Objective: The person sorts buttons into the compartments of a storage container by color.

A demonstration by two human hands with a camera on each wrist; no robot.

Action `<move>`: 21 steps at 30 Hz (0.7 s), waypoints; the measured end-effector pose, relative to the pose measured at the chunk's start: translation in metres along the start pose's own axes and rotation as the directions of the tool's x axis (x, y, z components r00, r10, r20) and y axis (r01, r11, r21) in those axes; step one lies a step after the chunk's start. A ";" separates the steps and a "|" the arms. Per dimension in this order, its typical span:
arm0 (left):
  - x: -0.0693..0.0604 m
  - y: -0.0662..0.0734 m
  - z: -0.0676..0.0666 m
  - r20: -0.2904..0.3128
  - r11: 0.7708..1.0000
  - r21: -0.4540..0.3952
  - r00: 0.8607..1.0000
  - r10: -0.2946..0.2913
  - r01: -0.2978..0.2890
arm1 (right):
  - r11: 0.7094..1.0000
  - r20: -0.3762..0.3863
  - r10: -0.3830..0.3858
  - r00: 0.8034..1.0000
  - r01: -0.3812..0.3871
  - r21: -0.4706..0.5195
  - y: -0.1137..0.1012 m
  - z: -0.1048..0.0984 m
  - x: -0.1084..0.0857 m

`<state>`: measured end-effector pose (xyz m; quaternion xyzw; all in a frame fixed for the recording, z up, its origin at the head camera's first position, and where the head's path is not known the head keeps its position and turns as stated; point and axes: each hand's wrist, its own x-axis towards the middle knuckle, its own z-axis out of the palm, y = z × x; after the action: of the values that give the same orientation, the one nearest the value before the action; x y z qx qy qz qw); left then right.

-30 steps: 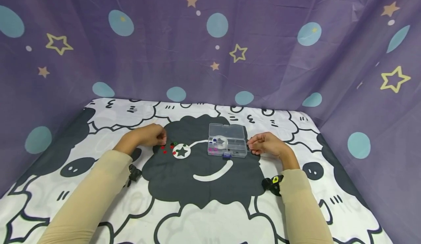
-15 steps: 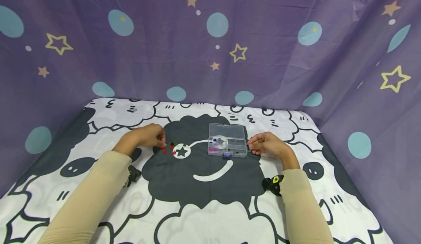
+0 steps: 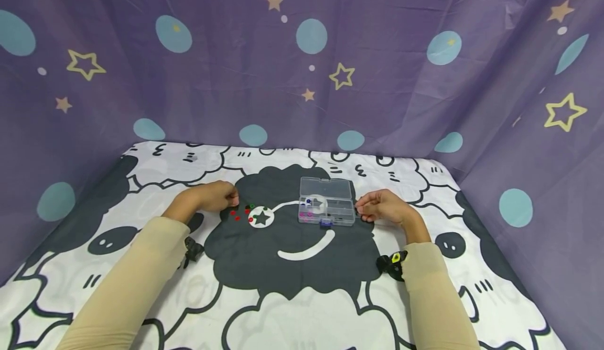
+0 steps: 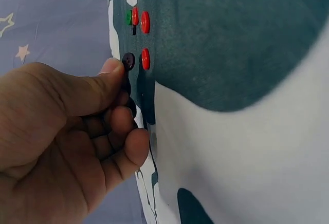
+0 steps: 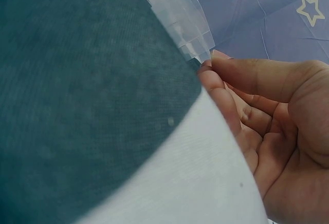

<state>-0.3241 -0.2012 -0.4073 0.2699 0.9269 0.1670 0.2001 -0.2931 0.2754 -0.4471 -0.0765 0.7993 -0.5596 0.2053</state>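
My left hand [image 3: 217, 195] is at the left edge of the dark cloud print, and its thumb and forefinger pinch a dark button [image 4: 128, 61]. Close beyond those fingertips lie a red button [image 4: 146, 58], a second red button [image 4: 145, 22] and a green button [image 4: 129, 17]. A clear plastic compartment box [image 3: 325, 188] stands with its lid raised and a few blue and pink buttons [image 3: 309, 214] inside. At the box's right end, my right hand [image 3: 384, 207] pinches a small dark piece [image 5: 204, 66], mostly hidden by the fingertips.
Several red and green buttons [image 3: 247, 211] lie scattered on the cloth [image 3: 292, 271] between the left hand and the box. A purple curtain [image 3: 212, 88] hangs behind the table. At the box's front is a blue latch [image 3: 326, 224].
My left hand dipped slightly over the nearest red button, covering it half a second ago, then drew back up, and that button shows again. The right hand and box have stayed put.
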 end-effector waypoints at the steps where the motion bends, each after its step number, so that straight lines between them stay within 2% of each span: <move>1: 0.000 0.000 0.000 -0.006 1.000 -0.001 1.000 0.007 -0.007 | 1.000 0.002 -0.001 1.000 0.001 0.000 0.000 0.000 0.000; 10: 0.006 0.004 -0.001 -0.091 0.997 -0.043 0.994 0.059 -0.063 | 1.000 0.002 -0.005 1.000 0.005 0.009 0.003 -0.001 0.000; 16: 0.011 0.011 -0.003 -0.145 0.993 -0.055 0.985 0.098 -0.107 | 1.000 0.006 -0.007 1.000 0.007 0.005 0.005 -0.001 0.002; 21: 0.016 0.018 -0.003 -0.180 0.987 -0.030 0.973 0.147 -0.155 | 1.000 0.008 -0.016 1.000 0.016 0.011 0.004 -0.001 0.003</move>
<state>-0.3295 -0.1783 -0.4015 0.3192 0.9139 0.2256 0.1094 -0.2959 0.2767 -0.4516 -0.0841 0.7949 -0.5651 0.2045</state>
